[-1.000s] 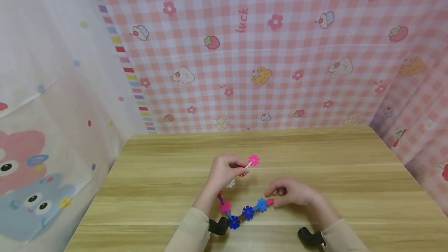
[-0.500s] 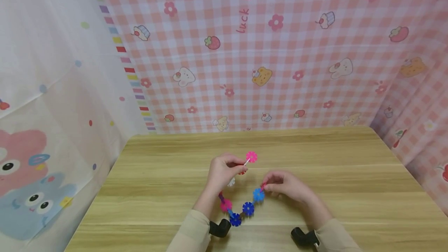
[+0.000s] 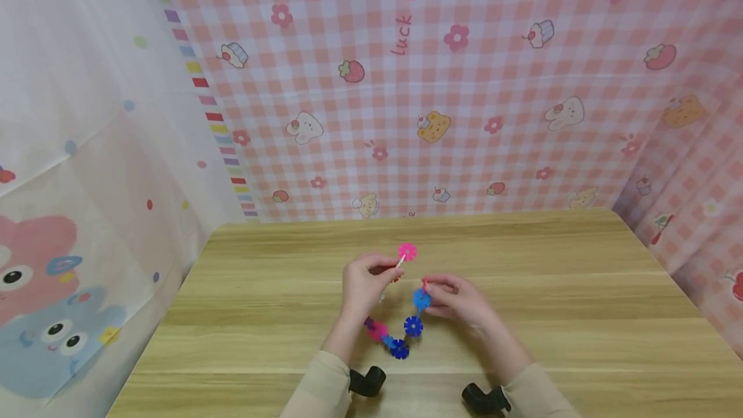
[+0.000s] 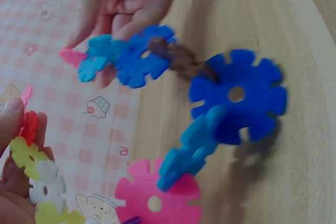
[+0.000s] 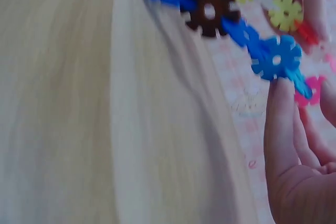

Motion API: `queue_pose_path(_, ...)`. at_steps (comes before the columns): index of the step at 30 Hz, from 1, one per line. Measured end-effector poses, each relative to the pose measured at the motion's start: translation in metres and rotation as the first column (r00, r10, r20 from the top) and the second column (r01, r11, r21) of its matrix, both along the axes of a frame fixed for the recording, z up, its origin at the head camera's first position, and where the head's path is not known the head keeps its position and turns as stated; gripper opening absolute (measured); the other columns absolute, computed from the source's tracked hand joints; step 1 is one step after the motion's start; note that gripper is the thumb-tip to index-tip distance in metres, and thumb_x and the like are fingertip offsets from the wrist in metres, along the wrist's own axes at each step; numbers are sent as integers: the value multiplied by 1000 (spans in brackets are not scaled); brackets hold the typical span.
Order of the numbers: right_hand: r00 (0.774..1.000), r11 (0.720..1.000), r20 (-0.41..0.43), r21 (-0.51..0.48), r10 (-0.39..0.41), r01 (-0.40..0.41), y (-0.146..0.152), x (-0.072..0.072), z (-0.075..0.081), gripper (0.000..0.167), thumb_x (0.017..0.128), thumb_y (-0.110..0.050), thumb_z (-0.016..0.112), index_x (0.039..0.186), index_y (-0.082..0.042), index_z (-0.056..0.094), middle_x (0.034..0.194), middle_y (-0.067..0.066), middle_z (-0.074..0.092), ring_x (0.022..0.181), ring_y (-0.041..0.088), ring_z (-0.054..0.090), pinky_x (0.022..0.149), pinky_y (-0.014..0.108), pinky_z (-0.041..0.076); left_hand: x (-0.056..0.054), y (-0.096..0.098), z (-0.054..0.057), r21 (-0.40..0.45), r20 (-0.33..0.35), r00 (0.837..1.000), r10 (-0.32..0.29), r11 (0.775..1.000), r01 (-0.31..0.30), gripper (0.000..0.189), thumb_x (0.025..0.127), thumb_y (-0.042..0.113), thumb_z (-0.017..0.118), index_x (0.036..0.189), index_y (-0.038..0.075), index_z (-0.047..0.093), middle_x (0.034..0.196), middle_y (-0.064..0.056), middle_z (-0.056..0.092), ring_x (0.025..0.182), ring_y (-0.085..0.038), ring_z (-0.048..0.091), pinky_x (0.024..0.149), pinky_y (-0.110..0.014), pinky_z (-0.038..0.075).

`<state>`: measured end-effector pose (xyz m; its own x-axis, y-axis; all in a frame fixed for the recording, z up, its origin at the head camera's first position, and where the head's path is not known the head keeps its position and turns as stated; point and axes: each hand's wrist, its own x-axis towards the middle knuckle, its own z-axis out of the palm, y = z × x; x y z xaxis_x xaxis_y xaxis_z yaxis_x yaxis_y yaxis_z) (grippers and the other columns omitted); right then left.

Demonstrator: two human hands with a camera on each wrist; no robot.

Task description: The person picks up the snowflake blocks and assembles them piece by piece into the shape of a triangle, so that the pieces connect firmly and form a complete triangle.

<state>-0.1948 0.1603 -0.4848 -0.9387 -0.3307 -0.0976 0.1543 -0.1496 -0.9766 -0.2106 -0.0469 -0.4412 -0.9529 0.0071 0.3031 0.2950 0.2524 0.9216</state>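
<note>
A chain of notched plastic snowflake discs [image 3: 413, 332] hangs in a U between my two hands. Thumb and fingers of my left hand [image 3: 361, 289] pinch one end, where a pink disc [image 3: 411, 256] sticks up beyond the fingertips on a white one. My right hand [image 3: 461, 303] grips the other end at a small pink disc [image 5: 305, 97] beside a light blue disc [image 5: 265, 67]. A large dark blue disc [image 4: 262, 106] forms the low part of the chain, with a brown disc [image 4: 181, 61] linked to it. Yellow, white and red discs run up to the left hand, partly hidden by it.
The wooden table [image 3: 261, 315] lies under both hands. A pink checked cloth [image 3: 482, 95] hangs behind it, and a white patterned cloth [image 3: 99, 147] hangs at the left. Black wrist pieces [image 3: 367, 381] sit on both sleeves.
My right hand has taken hold of the chain's pink end and moved left and upward on the view, lifting that side. The left hand's pink disc has shifted slightly left and up.
</note>
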Motion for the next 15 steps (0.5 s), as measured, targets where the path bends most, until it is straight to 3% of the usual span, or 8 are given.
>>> queue_pose_path(3, 998, 999, -28, 9, -51, 52, -7, 1, 4, 50, 97, -7, 61, 135, 19, 41, 116, 21, 66, 98, 19, 67, 92, 36, 54, 0, 0, -3, -4, -16, 1000, 26, 1000, -26, 12, 77, 3, 84, 87, 4, 78, 87, -6, 70, 76, -15, 68, 69, -24, 57)
queue_pose_path(6, 988, 987, -104, 104, -110, 121, -12, 0, 9, 46, 94, -7, 66, 132, 13, 50, 122, 23, 64, 105, 20, 65, 95, 32, 51, 0, 0, -6, 13, -13, 999, 31, 999, -30, 13, 77, 3, 84, 88, 4, 78, 88, -6, 70, 77, -16, 68, 70, -23, 57)
queue_pose_path(10, 971, 955, -170, 215, -171, 206, -18, 0, 13, 45, 90, -10, 72, 128, 8, 58, 121, 21, 66, 109, 26, 64, 96, 31, 50, 1, 1, -8, 54, 9, 1000, -3, 999, 2, 13, 79, 4, 82, 91, 2, 77, 89, -8, 71, 78, -19, 70, 70, -24, 58)
queue_pose_path(15, 956, 934, -206, 248, -208, 257, -24, 2, 19, 42, 90, -13, 74, 126, 3, 61, 119, 18, 67, 109, 30, 64, 96, 37, 51, 1, 1, -10, 96, 38, 999, -27, 995, 23, 13, 83, 9, 80, 94, 2, 77, 91, -8, 70, 79, -17, 68, 71, -25, 57)
